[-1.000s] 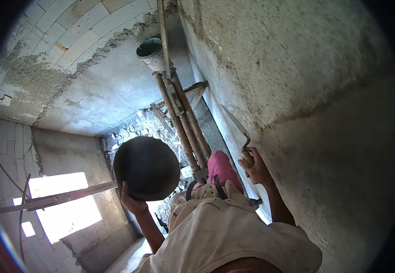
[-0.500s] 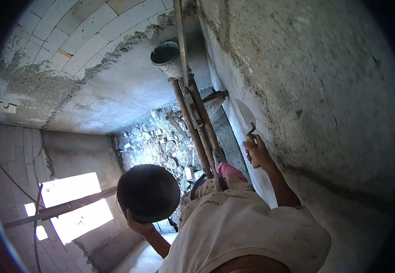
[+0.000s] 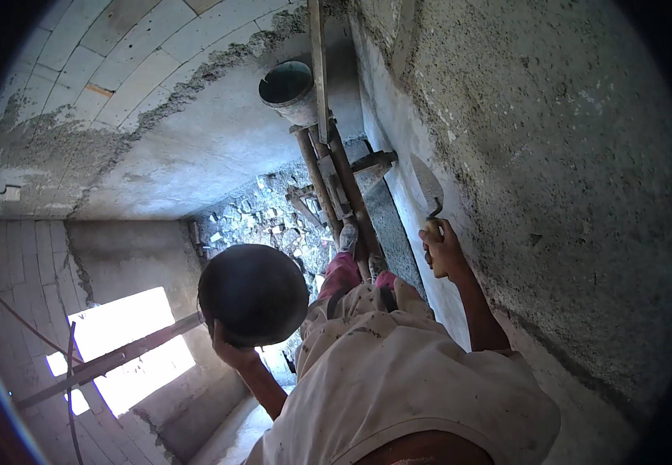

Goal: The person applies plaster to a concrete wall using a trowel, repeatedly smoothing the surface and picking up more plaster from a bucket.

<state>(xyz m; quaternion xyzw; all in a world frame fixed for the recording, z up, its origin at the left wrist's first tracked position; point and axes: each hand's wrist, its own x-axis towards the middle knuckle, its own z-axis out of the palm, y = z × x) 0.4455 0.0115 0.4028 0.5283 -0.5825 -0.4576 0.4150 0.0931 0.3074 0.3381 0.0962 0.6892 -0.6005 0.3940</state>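
My left hand (image 3: 233, 351) grips the near rim of a dark round bowl (image 3: 254, 296), held out at the left of my body. The inside of the bowl looks black, and I cannot make out whether anything lies in it. On the right, my right hand (image 3: 446, 249) is closed round the wooden handle of a pointing trowel (image 3: 427, 182). Its metal blade points up and away, close beside the rough plastered wall (image 3: 553, 194). Whether the blade touches the wall I cannot tell.
I stand high on narrow wooden poles (image 3: 345, 182). A stained bucket (image 3: 293, 108) sits at their far end beside an upright timber (image 3: 319, 70). Rubble (image 3: 254, 213) covers the ground far below. Bright window openings (image 3: 142, 356) with a beam (image 3: 119, 358) across are at left.
My left foot has come into view ahead on the poles. The bowl has risen a little in view, and the trowel has shifted slightly to the right. Both hands keep their grip.
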